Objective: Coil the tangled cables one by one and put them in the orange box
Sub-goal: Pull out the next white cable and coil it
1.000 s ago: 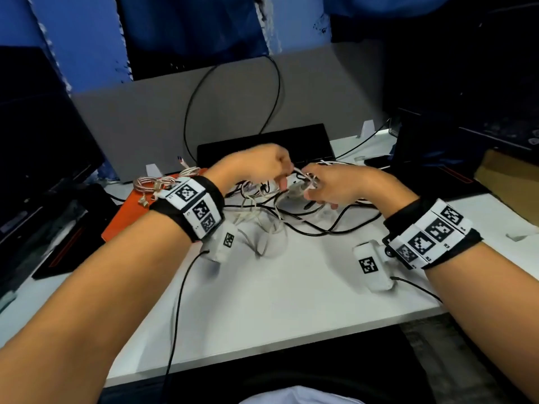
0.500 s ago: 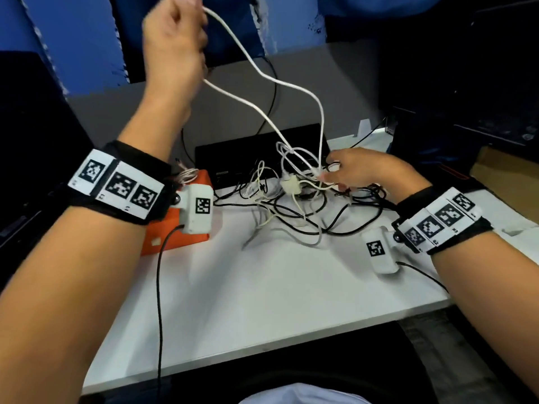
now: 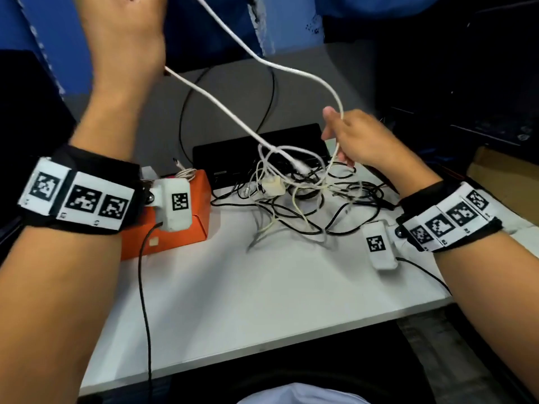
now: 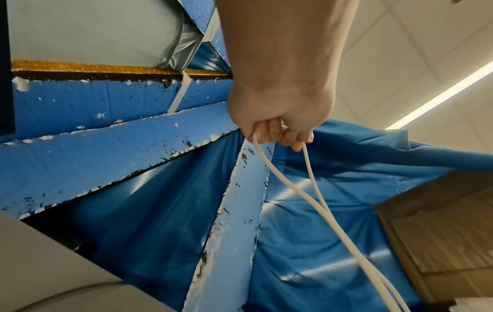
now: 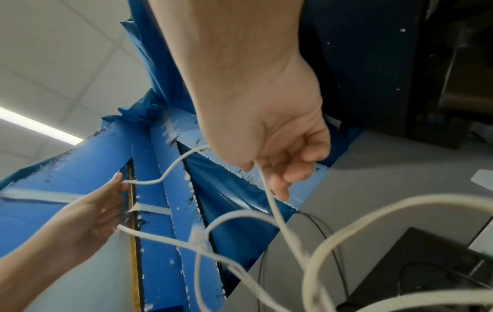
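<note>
My left hand [image 3: 128, 30] is raised high at the upper left, and its curled fingers [image 4: 277, 130] grip a doubled white cable [image 3: 215, 102] [image 4: 309, 168]. Both strands of it run down to a tangle of white and black cables [image 3: 294, 199] on the table. My right hand [image 3: 344, 138] [image 5: 280, 164] is lifted above the tangle and holds one strand of the same white cable [image 5: 269, 194] between thumb and fingers. The orange box [image 3: 201, 205] stands left of the tangle, partly behind my left wrist. A white plug [image 3: 272, 186] lies in the tangle.
A coiled pale cable [image 3: 186, 172] lies in the orange box. A black device [image 3: 233, 158] stands behind the tangle, with black leads against the grey partition [image 3: 291, 91]. White table [image 3: 262, 287] in front; a cardboard box [image 3: 501, 170] at the right.
My left hand has risen from the tangle, pulling the white cable up and left. In the last half second my right hand has lifted off the pile with a strand.
</note>
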`<state>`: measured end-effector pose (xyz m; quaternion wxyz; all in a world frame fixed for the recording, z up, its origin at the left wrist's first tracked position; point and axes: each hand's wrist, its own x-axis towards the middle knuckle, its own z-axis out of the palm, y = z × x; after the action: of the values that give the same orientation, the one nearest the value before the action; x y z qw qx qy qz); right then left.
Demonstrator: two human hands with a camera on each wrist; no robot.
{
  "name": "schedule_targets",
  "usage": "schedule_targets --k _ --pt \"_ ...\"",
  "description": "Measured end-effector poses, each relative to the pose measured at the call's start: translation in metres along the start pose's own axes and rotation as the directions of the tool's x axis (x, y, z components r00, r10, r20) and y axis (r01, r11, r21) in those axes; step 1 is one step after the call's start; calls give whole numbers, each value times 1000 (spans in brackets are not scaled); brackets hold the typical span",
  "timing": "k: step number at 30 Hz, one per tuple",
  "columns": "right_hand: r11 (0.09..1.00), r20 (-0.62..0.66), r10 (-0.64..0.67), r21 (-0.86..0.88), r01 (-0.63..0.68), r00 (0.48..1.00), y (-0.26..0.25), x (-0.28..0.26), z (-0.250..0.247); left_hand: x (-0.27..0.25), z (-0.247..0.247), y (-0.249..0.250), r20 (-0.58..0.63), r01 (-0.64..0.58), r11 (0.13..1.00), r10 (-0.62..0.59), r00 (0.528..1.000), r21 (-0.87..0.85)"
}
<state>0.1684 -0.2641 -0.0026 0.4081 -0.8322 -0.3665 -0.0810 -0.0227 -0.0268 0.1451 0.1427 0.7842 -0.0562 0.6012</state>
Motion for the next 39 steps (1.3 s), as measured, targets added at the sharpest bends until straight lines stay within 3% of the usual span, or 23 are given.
schedule_targets --k 3,6,8,11,13,17,21,24,25,28,29,30,32,34,36,39 --pt "946 -36 80 318 -65 996 -4 2 -9 -11 3 12 147 60 998 -57 987 -15" --pt "852 -140 147 521 -54 979 -8 3 -25 -29 9 0 264 171 979 -194 945 110" --pt "849 -307 155 527 32 939 -8 6 -34 -33 6 -19 209 220 950 -267 941 222" --pt "955 -517 92 288 71 851 1 11 -45 -33 -2 -31 138 269 916 -320 937 297" --pt "973 -525 102 230 26 845 7 12 -50 -37 -1 -36 168 268 898 -341 925 348" --pt "904 -486 209 426 21 848 10 11 -58 -46 -1 -51 126 316 802 -431 893 507" --pt "822 -545 290 563 88 787 4 8 -67 -48 -11 -67 46 481 665 -611 790 572" --pt "779 -605 283 597 189 744 4 8 -69 -50 -4 -69 153 685 633 -765 626 361" --pt "773 -633 274 593 225 724 5 8 -69 -51 -2 -68 162 727 615 -786 597 305" --pt "785 -709 213 534 315 672 10 10 -71 -52 0 -63 117 772 602 -798 592 202" --pt "807 -706 174 502 311 687 11 11 -72 -53 0 -61 111 784 593 -805 583 182" --pt "827 -663 128 482 289 737 12 12 -71 -54 0 -60 118 794 581 -814 569 180" --pt "882 -477 71 440 169 876 12 14 -66 -53 -2 -54 159 807 563 -826 540 180" --pt "930 -291 57 364 55 955 11 13 -58 -49 -2 -45 240 817 567 -812 532 106" --pt "969 -215 75 246 -20 974 6 9 -50 -43 -3 -32 346 824 564 -763 546 -56" --pt "998 -364 -31 37 48 931 -20 -3 -41 -34 0 -6 493 797 554 -638 591 -240"
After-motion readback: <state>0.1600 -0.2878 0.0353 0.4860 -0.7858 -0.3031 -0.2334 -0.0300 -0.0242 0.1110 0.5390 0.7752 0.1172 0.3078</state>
